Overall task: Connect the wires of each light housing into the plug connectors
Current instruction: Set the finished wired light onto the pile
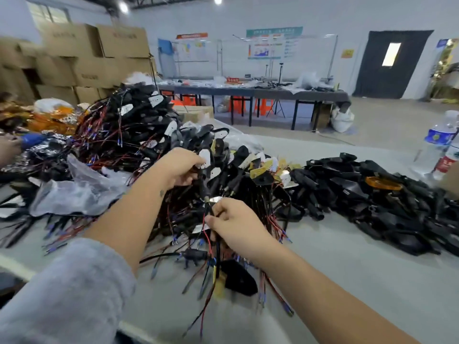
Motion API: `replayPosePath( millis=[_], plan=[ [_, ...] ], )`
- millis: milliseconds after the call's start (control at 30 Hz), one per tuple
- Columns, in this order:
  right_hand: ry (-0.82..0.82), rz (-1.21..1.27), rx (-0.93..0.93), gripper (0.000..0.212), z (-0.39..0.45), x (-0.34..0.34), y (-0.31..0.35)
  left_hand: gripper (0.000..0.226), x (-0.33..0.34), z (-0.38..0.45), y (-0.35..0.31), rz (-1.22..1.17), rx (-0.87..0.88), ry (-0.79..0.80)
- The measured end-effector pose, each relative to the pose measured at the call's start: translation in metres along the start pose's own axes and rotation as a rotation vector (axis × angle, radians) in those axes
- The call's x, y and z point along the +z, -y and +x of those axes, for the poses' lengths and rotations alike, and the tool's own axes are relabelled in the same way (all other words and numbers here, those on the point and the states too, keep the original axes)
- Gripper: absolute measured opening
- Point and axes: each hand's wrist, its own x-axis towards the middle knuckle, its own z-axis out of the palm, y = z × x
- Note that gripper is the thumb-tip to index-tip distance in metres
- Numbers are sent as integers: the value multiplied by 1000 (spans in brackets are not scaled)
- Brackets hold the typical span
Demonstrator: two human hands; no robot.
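Two hands are working at frame centre: the left hand is gripping a light housing above the desk, while right-hand fingers are pinching its thin, limp wires. Light, floppy leads look best held near their tips.

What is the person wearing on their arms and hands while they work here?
No gloves: both the left hand and the right hand are bare. A fuzzy light grey sleeve is pushed up the left arm. The right forearm shows no sleeve.
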Motion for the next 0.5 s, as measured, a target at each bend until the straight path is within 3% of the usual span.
replayPosePath(
  millis=[100,167,233,333,500],
  plan=[
    [-4,149,57,12,27,4,5,20,-15,16,-22,87,53,-44],
    [-26,304,88,8,51,4,10,8,-21,30,-38,8,109,-84],
    [-47,412,84,27,78,-1,18,31,-24,48,-47,-2,168,-101],
    [-59,295,8,56,107,-11,17,45,-18,59,-42,140,186,-111],
    [-49,65,-43,45,86,-21,-24,55,4,64,0,333,173,-84]
  ],
)
